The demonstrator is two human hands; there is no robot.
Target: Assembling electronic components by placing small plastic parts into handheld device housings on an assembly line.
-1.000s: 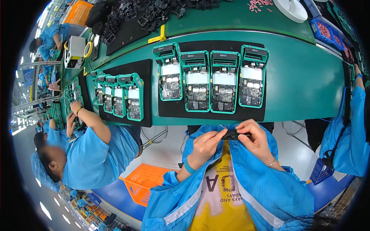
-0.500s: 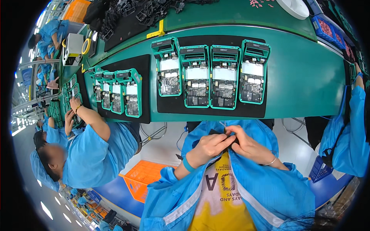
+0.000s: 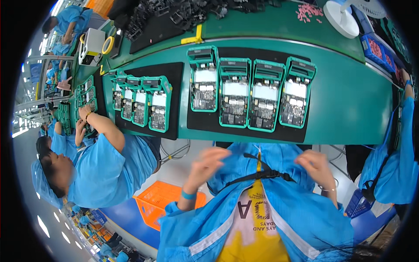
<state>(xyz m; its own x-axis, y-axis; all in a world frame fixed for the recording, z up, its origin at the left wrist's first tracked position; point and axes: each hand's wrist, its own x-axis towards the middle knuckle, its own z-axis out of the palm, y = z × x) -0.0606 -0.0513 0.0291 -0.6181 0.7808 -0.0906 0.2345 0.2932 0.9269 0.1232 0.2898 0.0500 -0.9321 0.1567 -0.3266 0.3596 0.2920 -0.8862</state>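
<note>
A black strap with a buckle (image 3: 271,174) lies fastened across my waist, over the blue smock (image 3: 279,196). My left hand (image 3: 208,165) is raised to the left of the strap, blurred by motion, its fingers loosely stretched and nothing visible in them. To the right of the buckle hovers my right hand (image 3: 317,168), fingers loosely bent and apart, holding nothing I can see. Neither hand touches the strap. Beyond them, on a black mat (image 3: 209,125) at the table's near edge, lie several green frames (image 3: 233,94) with circuit boards inside.
More green-framed boards (image 3: 158,102) rest on a second mat at left, near a co-worker (image 3: 111,170). Black plastic parts (image 3: 183,15), pink pieces (image 3: 309,13) and a white fan (image 3: 341,19) stand at the back. An orange crate (image 3: 152,205) sits on the floor.
My hands were together at my waist with the fingers closed at the strap. They have since parted, left and right, leaving the buckle in sight. The whole view has shifted slightly.
</note>
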